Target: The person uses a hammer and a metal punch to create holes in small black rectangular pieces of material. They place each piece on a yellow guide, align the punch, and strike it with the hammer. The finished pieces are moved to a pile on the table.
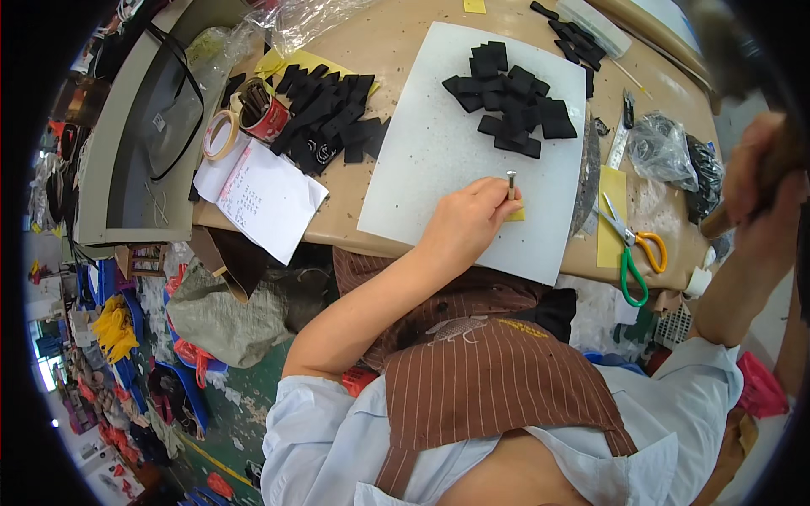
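My left hand (pixel 468 221) pinches a short metal punch (pixel 511 185) and holds it upright. Its lower end meets a small yellow piece (pixel 517 215), partly covered by my fingers, on a white board (pixel 405 181). Raised at the far right, my right hand (pixel 759 173) is closed around a wooden handle (pixel 715 223); it looks like a hammer's, with a blurred dark head toward the upper right corner. Beyond the punch, several folded black fabric strips (pixel 510 94) lie heaped on the board.
Left of the board are more black strips (pixel 329 110), a red can (pixel 266 118), a tape roll (pixel 221 135) and an open notebook (pixel 257 194). To the right lie scissors (pixel 629 240), a yellow strip (pixel 611 211), a box cutter (pixel 628 110) and clear plastic bags (pixel 662 148).
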A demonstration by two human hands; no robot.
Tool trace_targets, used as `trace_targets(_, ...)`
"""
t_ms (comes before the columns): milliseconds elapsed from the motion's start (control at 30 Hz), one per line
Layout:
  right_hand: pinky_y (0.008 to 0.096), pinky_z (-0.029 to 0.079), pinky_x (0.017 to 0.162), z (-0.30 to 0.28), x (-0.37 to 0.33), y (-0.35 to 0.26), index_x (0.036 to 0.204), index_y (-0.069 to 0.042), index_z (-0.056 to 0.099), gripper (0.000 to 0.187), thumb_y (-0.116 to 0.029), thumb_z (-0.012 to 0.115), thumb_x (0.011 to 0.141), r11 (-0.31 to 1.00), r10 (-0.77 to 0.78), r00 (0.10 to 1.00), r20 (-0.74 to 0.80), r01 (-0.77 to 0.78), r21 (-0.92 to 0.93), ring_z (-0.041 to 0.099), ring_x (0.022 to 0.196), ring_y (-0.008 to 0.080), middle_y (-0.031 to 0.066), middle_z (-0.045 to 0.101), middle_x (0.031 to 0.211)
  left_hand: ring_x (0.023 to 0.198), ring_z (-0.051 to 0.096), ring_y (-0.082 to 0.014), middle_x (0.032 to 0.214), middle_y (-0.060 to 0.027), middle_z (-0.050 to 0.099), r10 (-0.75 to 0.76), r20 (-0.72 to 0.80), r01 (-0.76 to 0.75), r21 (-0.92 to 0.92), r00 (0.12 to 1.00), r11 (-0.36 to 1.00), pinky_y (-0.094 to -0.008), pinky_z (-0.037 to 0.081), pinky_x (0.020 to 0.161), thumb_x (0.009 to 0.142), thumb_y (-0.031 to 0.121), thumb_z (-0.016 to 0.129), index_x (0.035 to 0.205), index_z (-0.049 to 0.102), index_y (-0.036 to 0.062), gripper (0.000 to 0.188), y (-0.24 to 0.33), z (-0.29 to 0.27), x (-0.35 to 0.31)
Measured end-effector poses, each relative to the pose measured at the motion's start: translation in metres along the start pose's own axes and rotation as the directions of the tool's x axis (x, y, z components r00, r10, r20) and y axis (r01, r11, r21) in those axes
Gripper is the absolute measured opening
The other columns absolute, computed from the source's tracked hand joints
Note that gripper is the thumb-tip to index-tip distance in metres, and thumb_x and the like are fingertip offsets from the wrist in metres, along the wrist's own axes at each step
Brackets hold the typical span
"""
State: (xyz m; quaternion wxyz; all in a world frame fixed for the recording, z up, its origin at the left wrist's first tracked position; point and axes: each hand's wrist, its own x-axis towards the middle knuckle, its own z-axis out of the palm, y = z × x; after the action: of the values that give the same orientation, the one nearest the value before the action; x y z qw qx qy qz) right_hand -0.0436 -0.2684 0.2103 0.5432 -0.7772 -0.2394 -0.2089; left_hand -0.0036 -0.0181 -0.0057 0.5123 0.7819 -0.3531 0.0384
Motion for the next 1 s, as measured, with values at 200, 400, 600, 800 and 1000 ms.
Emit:
trace_targets(200,0.032,0.036,0.044,0.021,-0.025,0.023,0.094,-0.003,0.054,0.028,-0.031,0.054,0.097,0.953,0.154,0.987,0.034,-0.14,-0.268,0.046,0.046,0.0213,0.0083,0.048,0.057,0.068,0.064,-0.0284,0.084,-0.0103,0.065,0.084,0.014,-0.085,0.081,0.996,0.993,-0.034,0.052,0.058,0.086,0.01,0.07,0.085,0.056,0.0,0.017,-0.001,0.001,0.0)
trace_targets(400,0.0409,0.04,0.054,0.033,-0.058,0.053,0.09,-0.001,0.054,0.023,-0.023,0.06,0.094,0.604,0.632,0.768,0.098,-0.41,-0.684,0.052,0.056,0.0362,0.0195,0.051,0.062,0.065,0.065,-0.0249,0.082,-0.0121,0.061,-0.058,-0.044,0.062,0.095,0.997,0.994,-0.0337,0.052,0.054,0.09,0.01,0.068,0.091,0.049,-0.0005,0.021,0.001,0.005,-0.003)
trace_targets(600,0.0489,0.044,0.058,0.073,-0.095,0.061,0.091,-0.003,0.054,0.028,-0.03,0.061,0.094,0.664,0.63,0.701,0.333,-0.264,-0.7,0.059,0.067,0.0418,0.02,0.06,0.069,0.073,0.066,-0.0104,0.086,-0.0058,0.065,-0.34,0.097,0.353,-0.289,0.935,0.89,-0.0255,0.056,0.061,0.092,0.008,0.066,0.096,0.058,-0.0012,0.012,-0.007,-0.006,0.002)
trace_targets(800,0.0488,0.043,0.058,0.073,-0.091,0.067,0.088,-0.003,0.051,0.031,-0.031,0.061,0.093,0.681,0.623,0.7,0.35,-0.264,-0.683,0.058,0.065,0.0428,0.0197,0.06,0.068,0.072,0.064,-0.0099,0.087,-0.0056,0.066,-0.341,0.072,0.348,-0.246,0.937,0.905,-0.0242,0.056,0.064,0.093,0.004,0.063,0.097,0.062,-0.0033,0.008,0.001,-0.034,-0.007)
trace_targets(1000,0.0377,0.043,0.051,0.048,-0.049,0.067,0.101,-0.003,0.057,0.027,-0.03,0.057,0.097,0.733,0.58,0.733,0.356,-0.278,-0.621,0.056,0.053,0.0223,0.0101,0.053,0.06,0.067,0.064,-0.0187,0.086,-0.0096,0.065,-0.144,-0.017,0.144,0.016,0.989,0.989,-0.0291,0.053,0.061,0.09,0.002,0.064,0.091,0.059,-0.003,0.007,-0.001,-0.03,-0.012)
